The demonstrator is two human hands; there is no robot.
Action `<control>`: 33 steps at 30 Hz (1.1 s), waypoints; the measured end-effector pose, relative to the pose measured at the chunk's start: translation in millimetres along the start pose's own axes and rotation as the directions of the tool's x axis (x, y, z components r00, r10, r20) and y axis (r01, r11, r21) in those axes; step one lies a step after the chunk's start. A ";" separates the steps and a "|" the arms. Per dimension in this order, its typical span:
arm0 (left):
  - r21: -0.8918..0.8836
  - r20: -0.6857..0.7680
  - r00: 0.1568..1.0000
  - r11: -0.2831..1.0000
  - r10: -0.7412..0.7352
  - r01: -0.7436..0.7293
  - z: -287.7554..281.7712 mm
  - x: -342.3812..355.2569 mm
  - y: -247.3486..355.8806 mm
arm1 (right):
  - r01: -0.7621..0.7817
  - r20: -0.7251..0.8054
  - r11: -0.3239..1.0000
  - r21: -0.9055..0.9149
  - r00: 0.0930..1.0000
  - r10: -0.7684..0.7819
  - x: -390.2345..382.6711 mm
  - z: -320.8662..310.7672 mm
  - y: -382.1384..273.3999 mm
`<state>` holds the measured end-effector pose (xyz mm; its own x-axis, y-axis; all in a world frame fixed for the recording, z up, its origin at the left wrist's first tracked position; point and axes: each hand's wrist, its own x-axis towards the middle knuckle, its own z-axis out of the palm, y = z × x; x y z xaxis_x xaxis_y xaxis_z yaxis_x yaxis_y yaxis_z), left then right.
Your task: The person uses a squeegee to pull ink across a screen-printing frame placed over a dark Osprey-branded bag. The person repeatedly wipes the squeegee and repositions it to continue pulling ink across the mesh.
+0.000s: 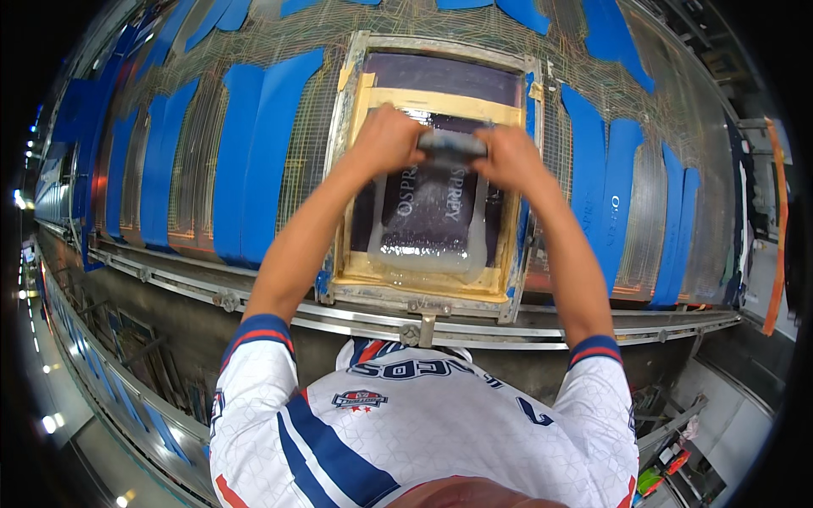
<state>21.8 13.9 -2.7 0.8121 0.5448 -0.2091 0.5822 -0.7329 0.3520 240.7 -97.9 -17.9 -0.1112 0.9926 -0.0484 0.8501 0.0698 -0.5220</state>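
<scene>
My left hand (pixel 389 142) and my right hand (pixel 510 157) both grip a squeegee (pixel 453 145), one at each end. It is slightly blurred and lies across the upper part of a screen-printing frame (pixel 381 292). Yellowish tape (pixel 449 101) borders the dark mesh inside the frame. A glossy, translucent paste (pixel 432 261) is smeared along the mesh's near end and up its sides. Pale lettering shows on the dark middle, below the squeegee. My fingers are wrapped round the tool, so its ends are partly hidden.
Blue cut fabric pieces (pixel 262 161) lie on the long, line-marked table to the left, with more blue pieces (pixel 622 186) to the right. A metal rail (pixel 356 325) runs along the near edge, where a bracket (pixel 427 328) meets the frame. An orange strip (pixel 775 229) stands far right.
</scene>
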 end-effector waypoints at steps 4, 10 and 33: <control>0.029 -0.121 0.987 0.994 0.106 -0.103 -24.9 83.5 -46.2 | -0.068 0.051 0.997 -0.025 0.996 0.069 86.0 -25.8 41.4; -0.026 -0.095 0.995 0.999 0.030 -0.033 -17.5 58.7 -35.5 | -0.133 0.059 0.991 0.010 0.989 0.133 65.9 -14.7 21.3; -0.028 -0.089 0.993 0.997 0.072 -0.074 -20.9 76.2 -47.0 | -0.183 0.135 0.982 0.040 0.975 0.176 81.3 -18.9 33.7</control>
<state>55.5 98.3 -16.1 0.8450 0.5251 -0.1012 0.5190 -0.7597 0.3918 270.0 -13.0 -23.3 -0.0280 0.9668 -0.2539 0.8348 -0.1171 -0.5379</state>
